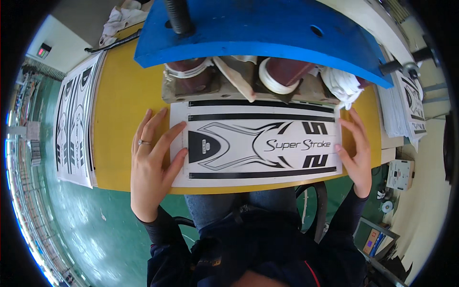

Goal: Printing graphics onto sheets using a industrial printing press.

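A white sheet printed with black stripes and curved shapes (239, 155) lies flat on the yellow table, its far edge against or under the press block. My left hand (155, 160) rests at the sheet's left edge, fingers spread, a ring on one finger, thumb and forefinger touching the paper. At the opposite edge, my right hand (355, 146) lies with its fingers apart, thumb and forefinger on the sheet's right border. Neither hand is wrapped round anything. Just beyond the sheet stands the grey block of the press (220, 91), with dark red cylinders (287, 71) above it.
A thick blue plate (258, 28) with a threaded rod (179, 16) overhangs the far side. Printed sheets (75, 124) are stacked at the left of the yellow table (114, 115), and another stack (401, 105) stands at the right. White cloth (340, 86) hangs by the cylinders.
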Action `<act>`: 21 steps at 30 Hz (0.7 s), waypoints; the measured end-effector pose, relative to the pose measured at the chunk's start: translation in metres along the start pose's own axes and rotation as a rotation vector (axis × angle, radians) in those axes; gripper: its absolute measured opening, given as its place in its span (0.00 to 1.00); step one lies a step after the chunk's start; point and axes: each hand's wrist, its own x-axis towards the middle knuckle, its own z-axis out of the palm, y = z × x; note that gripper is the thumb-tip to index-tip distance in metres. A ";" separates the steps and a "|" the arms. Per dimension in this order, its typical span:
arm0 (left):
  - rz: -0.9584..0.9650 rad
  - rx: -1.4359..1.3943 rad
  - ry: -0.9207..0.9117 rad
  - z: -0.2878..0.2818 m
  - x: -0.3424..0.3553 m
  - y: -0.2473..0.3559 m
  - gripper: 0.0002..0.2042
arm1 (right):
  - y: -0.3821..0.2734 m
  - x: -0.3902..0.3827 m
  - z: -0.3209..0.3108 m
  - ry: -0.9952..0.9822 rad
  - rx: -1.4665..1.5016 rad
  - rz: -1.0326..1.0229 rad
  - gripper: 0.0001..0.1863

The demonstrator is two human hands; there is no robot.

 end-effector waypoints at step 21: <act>-0.070 0.103 0.039 0.009 -0.002 -0.006 0.23 | 0.017 0.008 0.005 0.067 -0.050 0.006 0.31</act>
